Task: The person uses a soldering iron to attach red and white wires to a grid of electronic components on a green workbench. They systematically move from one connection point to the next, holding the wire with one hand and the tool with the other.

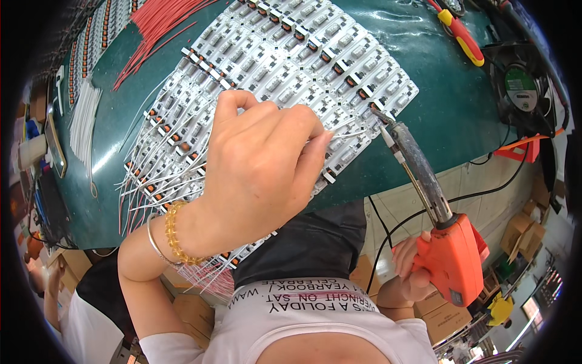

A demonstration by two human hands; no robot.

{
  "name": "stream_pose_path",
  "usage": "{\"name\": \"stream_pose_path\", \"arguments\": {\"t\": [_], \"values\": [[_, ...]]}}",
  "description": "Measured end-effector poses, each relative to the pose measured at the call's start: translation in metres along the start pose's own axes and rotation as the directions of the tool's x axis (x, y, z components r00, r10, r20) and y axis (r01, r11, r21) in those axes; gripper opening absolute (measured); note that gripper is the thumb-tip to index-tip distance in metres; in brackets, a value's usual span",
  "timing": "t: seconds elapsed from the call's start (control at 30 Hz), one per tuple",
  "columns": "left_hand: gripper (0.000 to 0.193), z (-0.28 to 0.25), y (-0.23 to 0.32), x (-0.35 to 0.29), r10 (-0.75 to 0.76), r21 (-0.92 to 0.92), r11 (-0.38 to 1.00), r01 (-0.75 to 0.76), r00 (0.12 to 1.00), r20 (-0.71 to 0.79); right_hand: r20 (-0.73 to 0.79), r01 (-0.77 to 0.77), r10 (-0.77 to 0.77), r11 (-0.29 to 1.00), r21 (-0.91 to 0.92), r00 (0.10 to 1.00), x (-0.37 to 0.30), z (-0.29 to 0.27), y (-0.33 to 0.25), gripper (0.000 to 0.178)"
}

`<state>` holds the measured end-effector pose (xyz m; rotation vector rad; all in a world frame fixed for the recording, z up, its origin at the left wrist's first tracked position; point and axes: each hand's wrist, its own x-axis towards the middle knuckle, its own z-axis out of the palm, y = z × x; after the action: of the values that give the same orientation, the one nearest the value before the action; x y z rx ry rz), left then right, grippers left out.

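Observation:
A large panel of small white circuit boards (pixel 260 76) lies aslant on the green table, with rows of black and orange parts. My left hand (pixel 264 151) is over its middle, thumb and forefinger pinched on a thin white wire (pixel 345 135) whose end sticks out to the right over the board. In my right hand (pixel 412 267) is an orange soldering gun (pixel 458 261); its tip and feed tube point at the panel's right edge, near the wire's end. Whether the tip touches the board I cannot tell. Many white wires (pixel 173 176) trail off the panel's left side.
Bundles of red wires (pixel 160 30) and white wires (pixel 85 121) lie on the green table (pixel 139 73) to the left. Red-and-yellow pliers (pixel 464 39) and a black fan (pixel 521 85) are at the right. A black cable (pixel 479 193) runs below the table edge. Another person sits at lower left.

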<state>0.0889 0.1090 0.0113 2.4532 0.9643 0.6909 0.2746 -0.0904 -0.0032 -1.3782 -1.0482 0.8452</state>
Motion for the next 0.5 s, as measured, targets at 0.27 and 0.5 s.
{"name": "stream_pose_path", "arguments": {"t": [0.27,0.5], "values": [[0.009,-0.012,0.002,0.008,-0.069,-0.139,0.986,0.088,0.989,0.133,-0.035,-0.027,0.031,0.994,0.106,0.999,-0.009,-0.004,0.010,0.071],[0.011,-0.007,-0.008,0.007,-0.033,-0.182,0.982,0.043,0.998,0.061,-0.071,-0.046,0.054,0.993,0.110,0.996,0.006,0.012,-0.002,0.072]]}}
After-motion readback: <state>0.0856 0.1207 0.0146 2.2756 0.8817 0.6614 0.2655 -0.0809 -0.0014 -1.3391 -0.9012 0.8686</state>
